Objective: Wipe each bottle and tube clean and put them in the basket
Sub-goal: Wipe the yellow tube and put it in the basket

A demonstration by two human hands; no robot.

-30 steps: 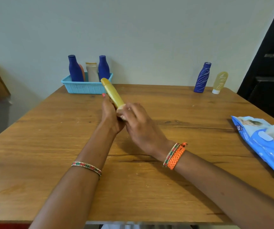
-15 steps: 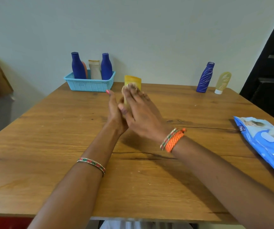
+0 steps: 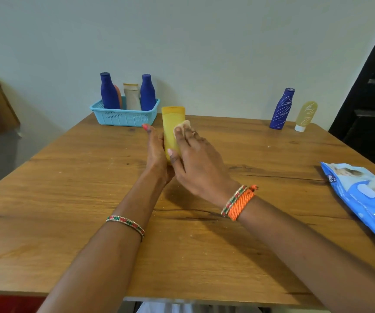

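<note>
Yellow tube (image 3: 170,132), smooth plastic, gripped by left hand (image 3: 157,152); right hand (image 3: 195,163) fingers (image 3: 182,134) press crumpled wipe (image 3: 183,126) flat.

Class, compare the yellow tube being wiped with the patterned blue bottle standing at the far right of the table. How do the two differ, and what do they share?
The yellow tube is plain yellow; the patterned blue bottle is dark blue with pale line markings. The tube is held up by the left hand while the right hand presses a wipe on it; the bottle stands untouched on the table. The tube's top end is flat and wide; the bottle narrows to a cap. Both are outside the basket.
</note>
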